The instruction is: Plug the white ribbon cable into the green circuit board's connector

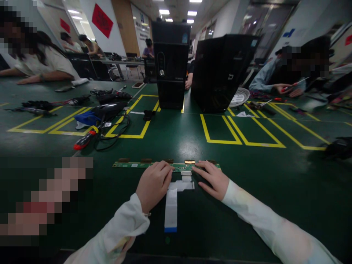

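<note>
A long narrow green circuit board with gold connectors along its far edge lies flat on the green table. A white flat ribbon cable with a blue tip runs from the board's middle connector toward me. My left hand rests on the board left of that connector, fingers curled and pressing down. On the other side of the connector, my right hand lies on the board, fingers stretched toward the cable's end.
Two black computer towers stand upright behind yellow floor-tape boxes. A red-handled screwdriver, black cables and tools lie at the left. A white fan grille sits at the right. Other people work at the far edges.
</note>
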`<state>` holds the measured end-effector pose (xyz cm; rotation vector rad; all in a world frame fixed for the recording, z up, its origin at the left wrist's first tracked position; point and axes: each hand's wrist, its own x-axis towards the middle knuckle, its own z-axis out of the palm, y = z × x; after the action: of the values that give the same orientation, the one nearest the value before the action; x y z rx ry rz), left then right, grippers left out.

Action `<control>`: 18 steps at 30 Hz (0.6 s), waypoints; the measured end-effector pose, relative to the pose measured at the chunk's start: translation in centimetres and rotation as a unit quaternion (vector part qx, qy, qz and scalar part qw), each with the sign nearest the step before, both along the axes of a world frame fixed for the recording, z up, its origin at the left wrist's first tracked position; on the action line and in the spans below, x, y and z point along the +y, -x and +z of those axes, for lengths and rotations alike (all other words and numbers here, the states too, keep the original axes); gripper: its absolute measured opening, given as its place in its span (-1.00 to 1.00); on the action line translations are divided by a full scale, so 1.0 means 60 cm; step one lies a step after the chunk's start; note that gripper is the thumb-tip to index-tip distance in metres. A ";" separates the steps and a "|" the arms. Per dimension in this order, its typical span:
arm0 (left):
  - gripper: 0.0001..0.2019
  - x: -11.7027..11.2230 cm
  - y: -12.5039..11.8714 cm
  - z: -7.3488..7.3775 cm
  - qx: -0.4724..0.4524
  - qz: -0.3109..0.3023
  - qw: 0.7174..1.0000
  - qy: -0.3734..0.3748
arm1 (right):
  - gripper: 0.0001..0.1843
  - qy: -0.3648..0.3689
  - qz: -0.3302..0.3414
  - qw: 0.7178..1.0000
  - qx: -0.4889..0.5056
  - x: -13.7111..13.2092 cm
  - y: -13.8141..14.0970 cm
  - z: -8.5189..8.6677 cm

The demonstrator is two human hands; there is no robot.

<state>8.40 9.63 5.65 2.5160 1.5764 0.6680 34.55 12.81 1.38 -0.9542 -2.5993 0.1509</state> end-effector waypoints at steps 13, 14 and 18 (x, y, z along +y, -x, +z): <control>-0.77 0.004 0.000 -0.003 -0.010 0.020 1.000 -0.017 | -0.45 0.026 0.068 0.997 -0.022 -0.006 0.027 0.005; -0.77 0.002 -0.001 -0.003 -0.014 0.020 1.000 -0.017 | -0.45 0.024 0.068 0.997 -0.026 -0.006 0.027 0.005; -0.76 -0.026 0.000 0.003 -0.028 0.015 0.999 -0.012 | -0.47 0.021 0.060 0.997 -0.034 -0.006 0.029 0.007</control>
<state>8.41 8.10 5.81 2.4728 1.5987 0.7575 32.81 12.45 1.80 -0.8304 -2.7267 0.2077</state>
